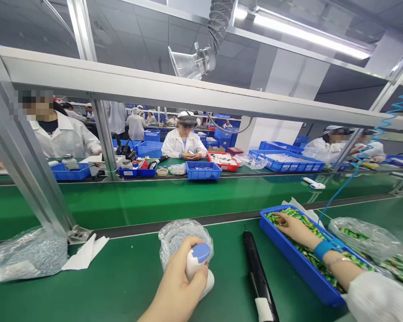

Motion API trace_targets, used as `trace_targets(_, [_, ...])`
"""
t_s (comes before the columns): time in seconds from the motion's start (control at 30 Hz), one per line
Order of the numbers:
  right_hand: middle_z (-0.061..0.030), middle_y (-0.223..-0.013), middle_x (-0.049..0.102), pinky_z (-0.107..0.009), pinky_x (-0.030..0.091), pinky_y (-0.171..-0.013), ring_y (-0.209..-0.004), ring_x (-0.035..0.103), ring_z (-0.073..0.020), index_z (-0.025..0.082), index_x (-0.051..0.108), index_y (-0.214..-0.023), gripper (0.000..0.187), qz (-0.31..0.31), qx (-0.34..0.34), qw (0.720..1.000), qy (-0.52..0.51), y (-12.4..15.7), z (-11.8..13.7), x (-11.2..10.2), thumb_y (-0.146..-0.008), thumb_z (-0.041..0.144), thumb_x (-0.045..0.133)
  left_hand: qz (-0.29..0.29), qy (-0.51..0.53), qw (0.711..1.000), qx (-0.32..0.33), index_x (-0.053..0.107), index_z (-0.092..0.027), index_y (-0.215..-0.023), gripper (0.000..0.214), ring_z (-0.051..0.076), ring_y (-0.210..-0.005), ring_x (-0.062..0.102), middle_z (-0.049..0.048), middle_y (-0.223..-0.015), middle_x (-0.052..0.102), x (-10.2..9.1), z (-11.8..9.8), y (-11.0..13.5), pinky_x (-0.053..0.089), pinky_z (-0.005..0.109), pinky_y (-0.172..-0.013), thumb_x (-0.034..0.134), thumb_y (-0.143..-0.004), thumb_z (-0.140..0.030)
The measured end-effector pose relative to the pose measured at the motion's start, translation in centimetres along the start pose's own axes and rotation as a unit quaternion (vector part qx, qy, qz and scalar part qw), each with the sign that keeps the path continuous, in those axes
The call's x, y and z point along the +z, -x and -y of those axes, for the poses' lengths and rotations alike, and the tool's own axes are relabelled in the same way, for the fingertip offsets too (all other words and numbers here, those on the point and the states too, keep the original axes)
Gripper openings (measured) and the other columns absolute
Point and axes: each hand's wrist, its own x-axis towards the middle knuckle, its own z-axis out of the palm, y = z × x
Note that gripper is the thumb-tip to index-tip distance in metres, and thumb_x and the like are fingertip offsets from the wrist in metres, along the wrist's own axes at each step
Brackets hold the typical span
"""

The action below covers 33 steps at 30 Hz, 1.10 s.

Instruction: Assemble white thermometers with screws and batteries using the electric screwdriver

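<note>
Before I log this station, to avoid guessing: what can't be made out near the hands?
Head view:
White device: middle, hidden by the left hand.
Any part under the right hand: hidden by it.
Black tool: near end, cut off by bottom edge.
Leftmost bag's label: too blurred to read.

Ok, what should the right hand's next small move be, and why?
Probably pinch and lift one of the green pieces: the right hand is down at them in the blue tray, while the left hand is taken up with the white-and-blue device.
</note>
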Motion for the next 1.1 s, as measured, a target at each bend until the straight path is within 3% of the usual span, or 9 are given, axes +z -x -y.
trace_targets(0.27, [-0.0036,-0.094,0.06,-0.032,0.052,-0.076,-0.083,0.059,-0.0148,0.014,0.059,-0.096,0.016,-0.035,0.03,0.999,0.0,-0.6,0.2,-0.2,-0.091,0.028,0.054,-0.024,0.02,0.999,-0.044,0.051,-0.022,-0.101,0.033,0.023,-0.085,0.052,0.0037,-0.087,0.06,0.6,0.3,0.3,0.038,0.035,-0.08,0.051,-0.07,-0.034])
trace_targets(0.43, [-0.0014,-0.079,0.06,-0.03,0.051,-0.069,-0.07,0.058,-0.0128,0.013,0.059,-0.09,0.022,-0.096,0.007,0.995,0.0,0.2,1.5,-1.1,-0.091,0.034,0.054,-0.055,0.087,0.994,-0.033,0.051,-0.02,-0.087,0.024,0.014,-0.061,0.049,-0.0021,-0.069,0.055,0.6,0.3,0.0,0.04,0.025,-0.061,0.058,-0.073,-0.038])
trace_targets(0.57, [-0.0067,-0.078,0.063,-0.036,0.052,-0.067,-0.07,0.06,-0.0195,0.015,0.062,-0.09,0.037,-0.146,-0.078,0.985,-0.054,1.4,5.4,-2.4,-0.086,0.05,0.05,-0.068,0.182,0.979,-0.054,0.048,-0.019,-0.072,0.035,0.013,-0.057,0.053,-0.0025,-0.059,0.055,0.5,-0.2,-0.1,0.044,0.024,-0.057,0.066,-0.07,-0.049])
trace_targets(0.67, [-0.0074,-0.087,0.064,-0.036,0.053,-0.068,-0.074,0.061,-0.0219,0.018,0.063,-0.09,0.041,-0.126,-0.174,0.969,-0.123,3.6,10.5,-3.4,-0.081,0.056,0.048,-0.048,0.272,0.958,-0.073,0.045,-0.019,-0.072,0.049,0.012,-0.049,0.055,-0.0022,-0.053,0.057,0.9,-0.2,0.0,0.045,0.022,-0.05,0.061,-0.069,-0.065])
trace_targets(0.77, [-0.0042,-0.089,0.064,-0.028,0.054,-0.064,-0.075,0.062,-0.018,0.022,0.064,-0.087,0.029,-0.072,-0.273,0.941,-0.185,6.6,16.1,-4.6,-0.082,0.049,0.054,0.051,0.376,0.923,-0.062,0.04,-0.02,-0.074,0.059,0.01,-0.036,0.05,-0.0039,-0.047,0.055,1.8,0.7,-0.2,0.037,0.017,-0.036,0.054,-0.065,-0.076])
trace_targets(0.87, [-0.0049,-0.082,0.064,-0.026,0.052,-0.062,-0.071,0.061,-0.0164,0.021,0.064,-0.084,0.009,0.006,-0.431,0.863,-0.263,9.2,20.5,-5.7,-0.084,0.029,0.059,0.16,0.423,0.892,-0.008,0.04,-0.02,-0.077,0.063,0.007,-0.026,0.039,-0.006,-0.043,0.051,2.7,2.2,-0.5,0.027,0.014,-0.028,0.049,-0.064,-0.081])
trace_targets(0.97, [-0.0035,-0.081,0.064,-0.025,0.052,-0.064,-0.072,0.061,-0.0151,0.022,0.064,-0.09,0.01,0.068,-0.518,0.808,-0.273,10.6,23.5,-6.4,-0.083,0.016,0.06,0.206,0.391,0.897,0.02,0.046,-0.017,-0.072,0.067,0.006,-0.027,0.035,-0.0047,-0.039,0.045,2.8,3.1,-0.3,0.024,0.014,-0.029,0.038,-0.067,-0.084])
trace_targets(1.1, [-0.004,-0.084,0.066,-0.026,0.051,-0.071,-0.078,0.062,-0.0155,0.023,0.064,-0.096,0.018,0.125,-0.573,0.768,-0.259,11.0,25.5,-7.1,-0.083,0.011,0.059,0.213,0.331,0.919,0.015,0.046,-0.014,-0.047,0.08,0.005,-0.032,0.033,-0.0003,-0.04,0.04,2.3,2.5,0.3,0.019,0.015,-0.032,0.024,-0.065,-0.089])
